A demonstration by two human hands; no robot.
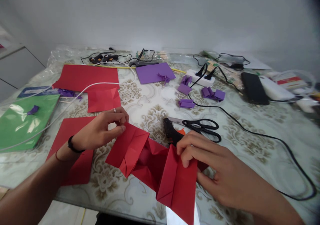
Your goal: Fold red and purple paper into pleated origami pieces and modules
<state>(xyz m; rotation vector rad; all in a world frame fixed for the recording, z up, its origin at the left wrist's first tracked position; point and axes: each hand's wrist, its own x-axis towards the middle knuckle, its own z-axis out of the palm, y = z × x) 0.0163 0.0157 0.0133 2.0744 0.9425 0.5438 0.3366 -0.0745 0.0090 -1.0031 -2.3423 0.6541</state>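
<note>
A folded red paper piece (152, 166) with several creases and flaps is held just above the table's near edge. My left hand (100, 130), wearing a ring and a dark wristband, pinches its upper left corner. My right hand (220, 171) grips the top of its right flap, fingers curled over the edge. A flat red sheet (75, 145) lies under my left wrist.
Black scissors (200, 126) and a black glue gun (171, 133) lie just behind the red piece. Further back are red sheets (87, 77), a purple sheet (155, 72), folded purple pieces (212, 94), a power strip (201, 78), cables and a phone (253, 88). Green paper (22, 118) lies left.
</note>
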